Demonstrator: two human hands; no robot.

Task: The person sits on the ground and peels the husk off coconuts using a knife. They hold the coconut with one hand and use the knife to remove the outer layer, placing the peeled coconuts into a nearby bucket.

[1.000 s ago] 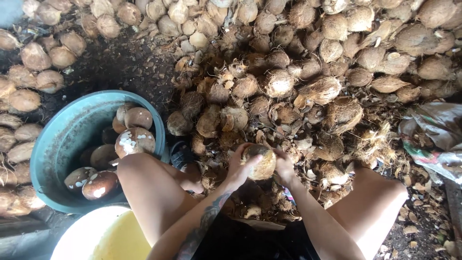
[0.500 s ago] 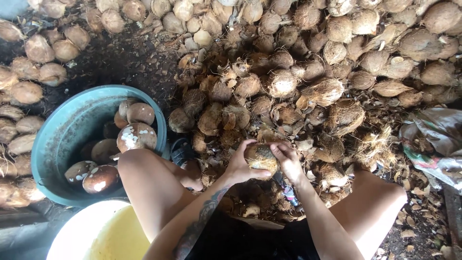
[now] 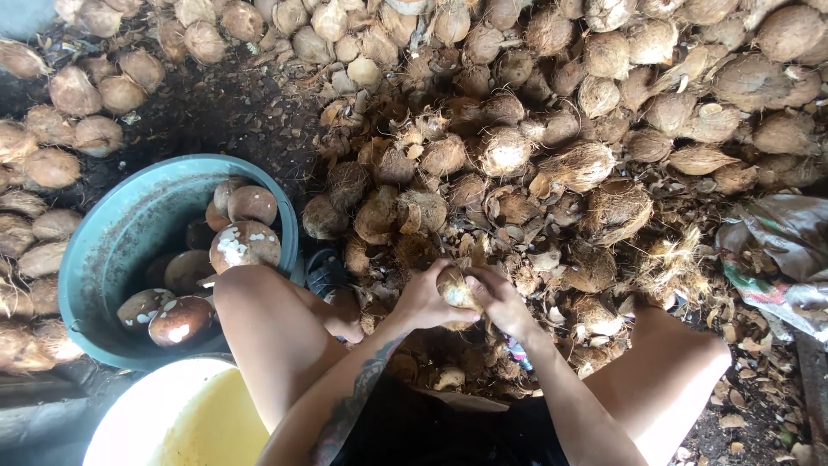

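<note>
Coconut (image 3: 454, 287), partly husked, sits between the knees just before the husk pile (image 3: 552, 173), clasped from both sides: left hand (image 3: 423, 302) cupping it, right hand (image 3: 498, 300) curled over its right side. Fingers hide most of it, so its long axis cannot be told. About six peeled coconuts (image 3: 246, 244) lie in the teal basin (image 3: 103, 250); the yellow bucket (image 3: 164, 423) is cut off below.

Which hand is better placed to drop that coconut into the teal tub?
Probably the left hand: it cups the small brown husked coconut on the side nearer the round teal plastic tub; the right hand sits farther away.
</note>
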